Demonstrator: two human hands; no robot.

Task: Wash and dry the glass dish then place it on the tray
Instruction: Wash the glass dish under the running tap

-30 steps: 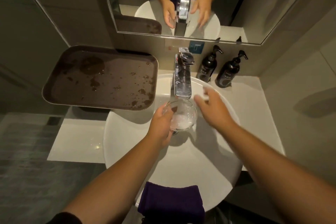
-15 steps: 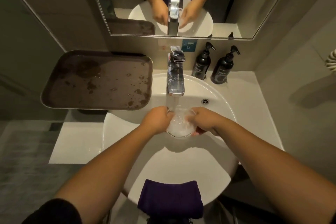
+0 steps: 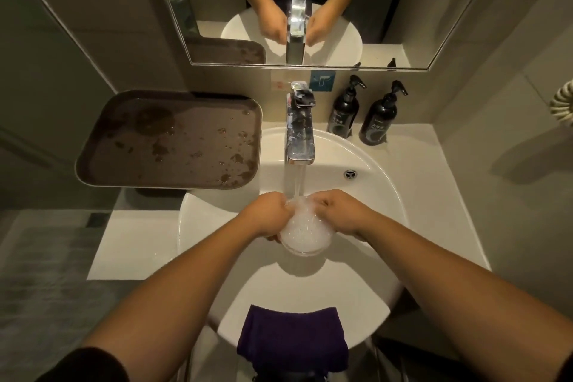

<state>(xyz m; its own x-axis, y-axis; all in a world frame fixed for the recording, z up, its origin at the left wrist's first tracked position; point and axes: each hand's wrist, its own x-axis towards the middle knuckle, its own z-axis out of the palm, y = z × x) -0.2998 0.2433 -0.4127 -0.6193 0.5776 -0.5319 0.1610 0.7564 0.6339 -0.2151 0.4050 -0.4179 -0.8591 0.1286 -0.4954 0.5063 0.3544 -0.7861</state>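
Running from the tap (image 3: pixel 300 130), a stream of water falls into the glass dish (image 3: pixel 305 232), which is held over the white sink (image 3: pixel 366 183) and is full of foamy white water. The dish is gripped on its left side by the left hand (image 3: pixel 266 214) and on its right side by the right hand (image 3: pixel 336 211), fingers curled around the rim. A brown tray (image 3: pixel 167 139), spotted with wet patches, is set to the left of the sink, well apart from the dish. A purple cloth (image 3: pixel 293 338) is draped over the near edge of the sink. Two dark pump bottles (image 3: pixel 359 115) are stood on the tabletop (image 3: pixel 412 146) behind the sink, to the right of the tap. Both hands and the tap are reflected in the mirror (image 3: pixel 310 9) above.
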